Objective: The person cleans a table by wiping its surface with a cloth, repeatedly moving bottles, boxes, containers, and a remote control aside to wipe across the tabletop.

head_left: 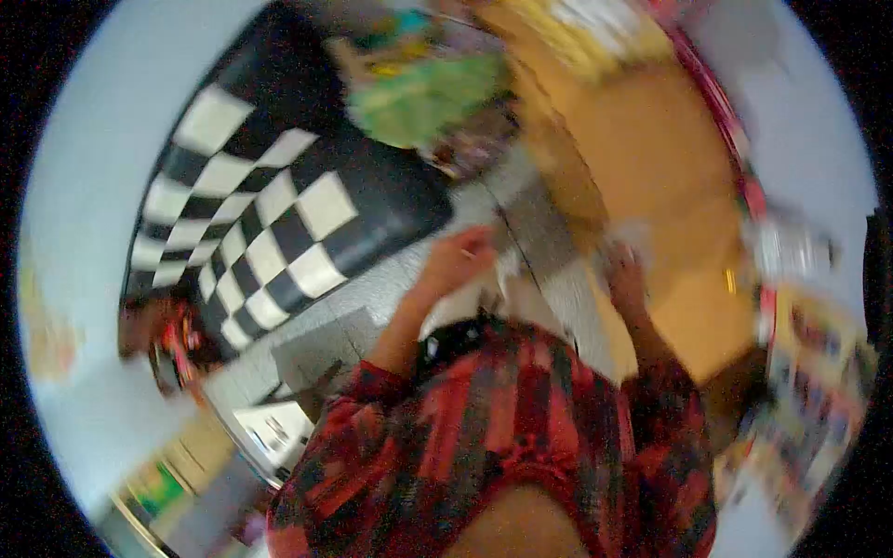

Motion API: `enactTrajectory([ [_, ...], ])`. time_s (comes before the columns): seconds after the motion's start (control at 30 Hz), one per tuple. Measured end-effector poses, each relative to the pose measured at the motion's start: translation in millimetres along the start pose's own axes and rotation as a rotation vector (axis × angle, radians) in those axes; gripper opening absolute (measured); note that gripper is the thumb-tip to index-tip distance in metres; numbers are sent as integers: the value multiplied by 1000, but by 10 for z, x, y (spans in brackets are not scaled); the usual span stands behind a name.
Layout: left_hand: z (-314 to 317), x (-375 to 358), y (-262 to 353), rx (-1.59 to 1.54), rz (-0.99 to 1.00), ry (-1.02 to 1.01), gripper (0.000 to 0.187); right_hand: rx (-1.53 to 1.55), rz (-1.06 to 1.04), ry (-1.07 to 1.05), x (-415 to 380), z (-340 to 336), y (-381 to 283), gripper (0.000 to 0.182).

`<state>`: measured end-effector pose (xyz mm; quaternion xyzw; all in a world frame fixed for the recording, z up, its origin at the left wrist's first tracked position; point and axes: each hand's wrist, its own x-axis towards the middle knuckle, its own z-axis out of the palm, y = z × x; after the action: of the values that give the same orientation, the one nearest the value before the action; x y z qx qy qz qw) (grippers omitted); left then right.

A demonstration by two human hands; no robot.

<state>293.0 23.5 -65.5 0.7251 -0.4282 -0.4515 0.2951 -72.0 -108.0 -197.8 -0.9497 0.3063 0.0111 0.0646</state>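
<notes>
My left hand point(456, 265) is out in front of my body, over the grey tiled floor point(539, 219), with its fingers curled in. A small white streak shows at its fingers, and any thing held there is too blurred to name. The black and white checkered sofa point(302, 237) lies just beyond this hand. On the other side, my right hand point(625, 277) reaches down at the edge of the orange-brown tabletop point(688, 158). Motion smears its fingers, and a pale patch shows on the surface beside them.
A green cloth bundle point(428, 98) and other mixed items rest at the sofa's far end. Yellow and white cloth point(595, 33) lies on the far tabletop. A silvery packet point(791, 251) and colourful printed items point(819, 363) are at right. A white panel point(272, 432) is at lower left.
</notes>
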Motion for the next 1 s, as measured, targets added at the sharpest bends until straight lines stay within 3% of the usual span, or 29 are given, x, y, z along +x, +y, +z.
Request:
enactTrajectory([
  [0.03, -29, -67, 217, 52, -46, -34, 37, -104, 14, -136, -44, -207, -81, 33],
  [0.07, 34, -171, 212, 30, -22, -30, 37, -80, 25, -15, -217, 27, 15, 27],
  [0.17, 271, -333, 271, 57, 23, -89, 37, 147, 265, -55, -833, 272, 48, 22],
  [0.23, 245, -359, 304, 104, 26, -145, 37, -146, 108, -97, -1183, 149, -89, 17],
  [0.27, 251, -342, 291, 117, 15, -184, 37, -142, 137, -98, -1328, 69, -155, 17],
  [0.33, 237, -285, 291, 154, 40, -245, 37, 72, 274, -334, -1593, -198, -344, 19],
  [0.37, 244, -234, 300, 164, 50, -271, 37, 79, 303, -334, -1665, -300, -452, 19],
  [0.43, 260, -113, 370, 160, 31, -314, 37, 421, 602, -159, -1782, -414, -652, 24],
  [0.47, 257, -57, 385, 173, 40, -347, 37, 428, 637, -157, -1846, -300, -787, 24],
  [0.53, 362, 109, 368, 239, 34, -413, 38, 695, 1237, 252, -1983, 49, -993, 46],
  [0.57, 414, 179, 352, 239, 39, -444, 38, 686, 1269, 250, -2053, 140, -1051, 46],
  [0.63, 489, 291, 326, 229, 78, -471, 38, 1373, 1747, 904, -1926, 234, -1148, 31],
  [0.67, 493, 291, 416, 242, 71, -474, 38, 1753, 1767, 1168, -1776, 232, -1137, 34],
  [0.73, 518, 274, 344, 264, 95, -527, 38, 2278, 1475, 1383, -1504, 342, -1080, 36],
  [0.77, 551, 306, 355, 268, 120, -566, 38, 2264, 1468, 1442, -1260, 352, -1054, 36],
  [0.83, 598, 151, 464, 327, 168, -616, 39, 2530, 1168, 1636, -829, 350, -1056, 43],
  [0.87, 601, 78, 500, 367, 178, -630, 40, 2678, 1244, 1604, -700, 373, -1043, 46],
  [0.9, 591, 57, 447, 330, 125, -655, 40, 2507, 921, 1733, -417, 496, -959, 49],
  [0.93, 631, 55, 408, 299, 64, -676, 41, 2445, 912, 1837, -422, 418, -855, 49],
  [1.0, 636, 7, 514, 413, 141, -740, 41, 2493, 1012, 2036, -332, 180, -802, 47],
])
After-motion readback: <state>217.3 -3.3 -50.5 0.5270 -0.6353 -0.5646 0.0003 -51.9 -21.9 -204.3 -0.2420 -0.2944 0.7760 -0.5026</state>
